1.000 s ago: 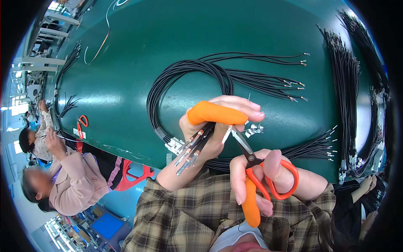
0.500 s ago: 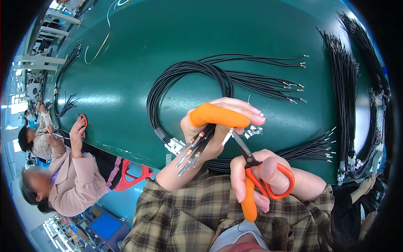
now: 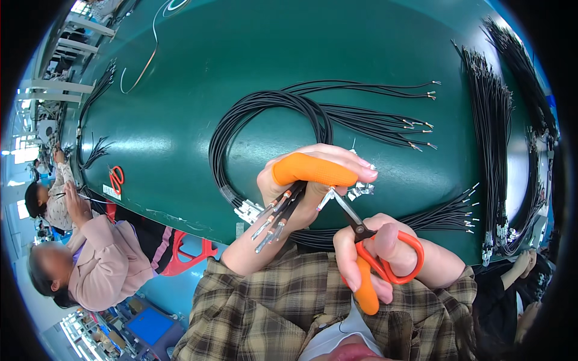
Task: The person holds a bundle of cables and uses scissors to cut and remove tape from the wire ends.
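Note:
My left hand (image 3: 319, 171), an orange finger cot on one finger, is closed around a bundle of black cables (image 3: 280, 210). Their stripped ends stick out toward my wrist. One cable end with pale wires (image 3: 327, 197) is pinched between its thumb and fingers. My right hand (image 3: 373, 253), also with an orange finger cot, grips orange-handled scissors (image 3: 359, 228). The blade tips reach that pinched cable end; whether they touch it I cannot tell. Beyond my left hand, crumpled silvery scraps (image 3: 361, 190) lie on the table. The cables loop left into a coil (image 3: 220, 147).
Thick bundles of black cables (image 3: 490, 120) lie along the right side of the green table (image 3: 241, 42). Another bundle (image 3: 445, 210) lies behind my right forearm. At the left are red scissors (image 3: 117, 179) and a seated co-worker (image 3: 114, 253). A thin wire (image 3: 155, 51) curls far left.
My right hand's lower fingers have shifted slightly right and the scissor handles have moved a little. The co-worker's hand has left the red scissors, which now lie on the table.

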{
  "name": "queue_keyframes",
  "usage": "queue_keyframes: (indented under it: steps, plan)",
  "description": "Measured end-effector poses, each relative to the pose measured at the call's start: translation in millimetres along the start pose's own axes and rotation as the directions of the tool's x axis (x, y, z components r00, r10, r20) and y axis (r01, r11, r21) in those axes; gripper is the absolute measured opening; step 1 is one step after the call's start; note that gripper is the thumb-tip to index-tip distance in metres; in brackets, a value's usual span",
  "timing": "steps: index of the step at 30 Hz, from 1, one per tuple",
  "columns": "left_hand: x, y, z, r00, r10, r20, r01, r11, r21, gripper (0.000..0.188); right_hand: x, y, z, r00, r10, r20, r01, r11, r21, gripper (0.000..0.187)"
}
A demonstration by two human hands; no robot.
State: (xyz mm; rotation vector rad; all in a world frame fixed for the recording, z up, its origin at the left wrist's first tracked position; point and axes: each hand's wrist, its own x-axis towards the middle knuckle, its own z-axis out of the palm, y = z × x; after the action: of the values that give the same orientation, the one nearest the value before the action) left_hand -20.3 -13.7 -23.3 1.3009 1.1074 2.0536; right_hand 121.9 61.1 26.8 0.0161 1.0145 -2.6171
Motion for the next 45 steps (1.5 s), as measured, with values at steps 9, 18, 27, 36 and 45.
queue_keyframes:
  steps: [9,18,27,36,45]
  plan:
    - [4,4,1,0.999,-0.005,0.038,0.003,0.997,0.075,0.019,-9,-3,-10,0.998,0.006,0.070,-0.019,0.985,0.173,0.075]
    - [6,-4,1,0.994,0.055,0.093,-0.063,0.994,0.089,0.022,-24,-13,-15,0.998,0.062,-0.019,-0.062,0.998,0.028,0.076]
    - [5,-6,3,0.991,0.061,0.122,-0.070,0.995,0.074,0.013,-37,-33,-7,0.773,-0.407,-0.486,0.244,0.899,-0.364,0.039]
    - [0,-1,15,0.995,0.012,0.102,-0.059,0.878,0.474,0.021,-32,-19,-11,0.528,-0.721,-0.449,0.196,0.618,-0.761,0.025]
    - [-1,-4,22,0.988,0.087,0.129,-0.148,0.789,0.596,0.023,-34,-16,-18,0.482,-0.796,-0.367,0.028,0.432,-0.901,0.026]
